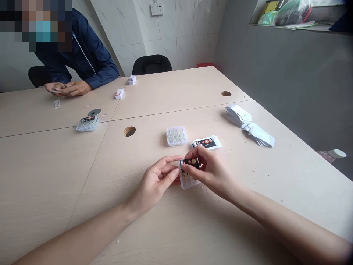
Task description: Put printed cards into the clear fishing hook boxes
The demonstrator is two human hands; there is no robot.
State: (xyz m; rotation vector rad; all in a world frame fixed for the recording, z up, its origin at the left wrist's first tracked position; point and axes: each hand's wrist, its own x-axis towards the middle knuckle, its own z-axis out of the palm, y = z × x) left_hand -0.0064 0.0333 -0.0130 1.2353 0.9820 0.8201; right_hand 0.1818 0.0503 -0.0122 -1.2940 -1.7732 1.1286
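Note:
A small clear plastic box [183, 183] with gold-coloured metal pieces inside is between my hands, tilted up off the table. A black sticker [194, 162] with an orange burst print lies over the upper part of its lid. My left hand [157, 180] grips the box's left edge between thumb and fingers. My right hand [211, 167] has its thumb pressed on the sticker and its fingers curled round the top and right edge. Just beyond stand another filled clear box [177, 136] and a stack of black stickers on white backing [212, 142].
White paper strips [238, 115] lie in piles at the right. More labelled boxes [88, 124] sit at the left beside a metal disc [95, 112]. Two small white stacks [119, 94] are farther back. A co-worker [85, 55] sits across the table [110, 184], which has round cable holes [129, 131].

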